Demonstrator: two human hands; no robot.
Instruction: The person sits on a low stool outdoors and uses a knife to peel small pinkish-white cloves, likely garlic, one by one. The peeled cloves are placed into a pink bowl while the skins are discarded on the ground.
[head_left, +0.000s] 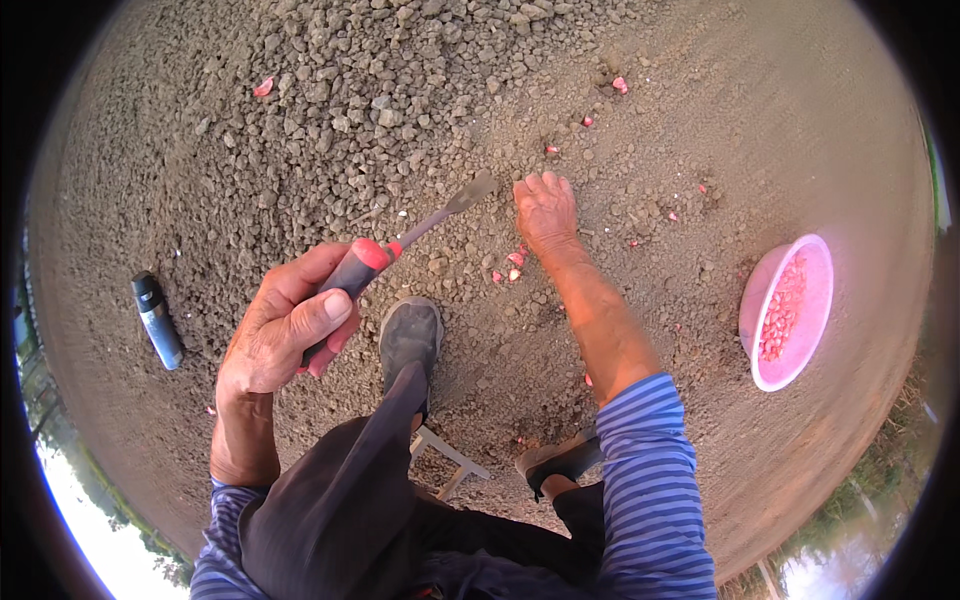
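Note:
My left hand (289, 322) grips the dark handle, with red ends, of a hand tool (442, 214); its flat, narrow metal blade points up and right over the soil. My right hand (546, 210) reaches down to the soil surface, fingers bent and fingertips against the ground; whether anything is under them is hidden. Several pink-red cloves or seed pieces (516, 259) lie on the soil just below my right hand. More pink pieces (619, 85) lie in a loose slanting line above it.
A pink plastic basin (814, 315) holding many pink pieces stands at the right. A blue bottle with a black cap (159, 322) lies at the left. Coarse clods (390, 116) cover the upper ground. My shoes (411, 337) and part of a low stool frame (450, 457) are below.

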